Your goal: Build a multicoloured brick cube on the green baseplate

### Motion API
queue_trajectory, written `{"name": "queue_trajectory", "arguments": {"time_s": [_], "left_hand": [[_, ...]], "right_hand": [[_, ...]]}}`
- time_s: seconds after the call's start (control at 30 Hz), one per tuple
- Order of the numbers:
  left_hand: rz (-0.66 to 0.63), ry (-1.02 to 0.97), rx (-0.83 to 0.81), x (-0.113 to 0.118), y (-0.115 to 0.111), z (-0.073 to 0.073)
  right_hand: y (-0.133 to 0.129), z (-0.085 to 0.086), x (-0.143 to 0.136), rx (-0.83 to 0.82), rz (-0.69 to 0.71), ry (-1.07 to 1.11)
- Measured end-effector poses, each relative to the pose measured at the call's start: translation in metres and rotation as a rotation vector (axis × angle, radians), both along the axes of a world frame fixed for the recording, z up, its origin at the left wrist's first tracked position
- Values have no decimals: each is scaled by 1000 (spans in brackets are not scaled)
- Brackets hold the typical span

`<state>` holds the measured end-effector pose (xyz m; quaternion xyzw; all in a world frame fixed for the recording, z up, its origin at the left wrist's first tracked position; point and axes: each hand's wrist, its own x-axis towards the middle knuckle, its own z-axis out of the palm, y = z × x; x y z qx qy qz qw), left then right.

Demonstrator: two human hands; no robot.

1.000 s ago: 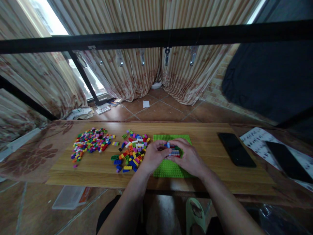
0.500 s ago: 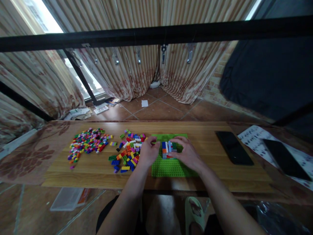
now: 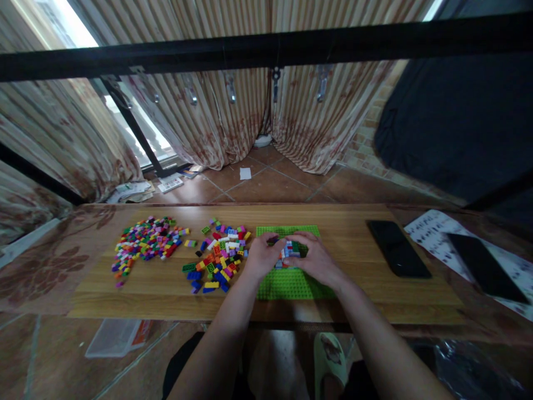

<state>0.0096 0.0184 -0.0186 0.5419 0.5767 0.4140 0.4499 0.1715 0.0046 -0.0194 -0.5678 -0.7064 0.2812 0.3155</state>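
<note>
A green studded baseplate (image 3: 287, 288) lies on the wooden board in front of me. On it stands a small build of toy bricks (image 3: 288, 253), with light blue, white, red and green parts showing. My left hand (image 3: 262, 258) closes on the build's left side and hides much of it, thumb and fingers bent against the bricks. From the right, my right hand (image 3: 318, 260) grips the same build, its thumb in front and its fingers curled behind. Left of the plate lies a loose pile of larger toy bricks (image 3: 220, 255) in mixed colours.
A second pile of small bricks (image 3: 147, 239) lies farther left on the wooden board (image 3: 350, 305). On the right are a black phone (image 3: 397, 248), a printed sheet (image 3: 431, 225) and another dark phone-like slab (image 3: 485, 266). A black bar (image 3: 250, 51) crosses ahead.
My left hand has moved right, from beside the brick build onto its left side, covering the blue and orange bricks. My right hand stays at the right side.
</note>
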Motion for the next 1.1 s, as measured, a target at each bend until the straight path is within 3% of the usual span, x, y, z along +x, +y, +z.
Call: {"name": "queue_trajectory", "arguments": {"time_s": [0.73, 0.9, 1.1], "left_hand": [[57, 7, -80, 6, 0, 3], [42, 78, -52, 7, 1, 3], [-26, 23, -16, 0, -3, 4]], "right_hand": [[-2, -3, 3, 26, 71, 44], [-2, -3, 2, 27, 86, 27], [-2, 2, 7, 17, 88, 52]]}}
